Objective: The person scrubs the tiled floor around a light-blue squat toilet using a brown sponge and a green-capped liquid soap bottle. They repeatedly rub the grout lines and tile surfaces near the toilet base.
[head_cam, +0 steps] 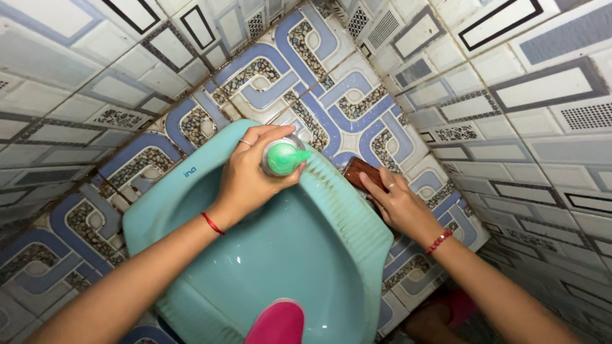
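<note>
left hand (245, 175) fingers wrapped round green-capped cleaner bottle (284, 158), tipped over squat toilet pan (191, 191) far rim | right hand (398, 200) fingers closed on brown brush (358, 171) at pan's right edge | no cleaner visible in bowl, scrubbing not started

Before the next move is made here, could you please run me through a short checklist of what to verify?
1. Left hand has a firm hold on the green-capped bottle: ok, fingers wrapped around it.
2. Bottle is over the turquoise squat pan: ok, near its far rim.
3. Bottle cap is open: cannot tell from above.
4. Right hand has the brown brush: ok, fingers lie on it beside the pan.
5. Bristles face down: cannot tell, hidden.
6. Pink slipper stands on the near footrest: ok.
</note>
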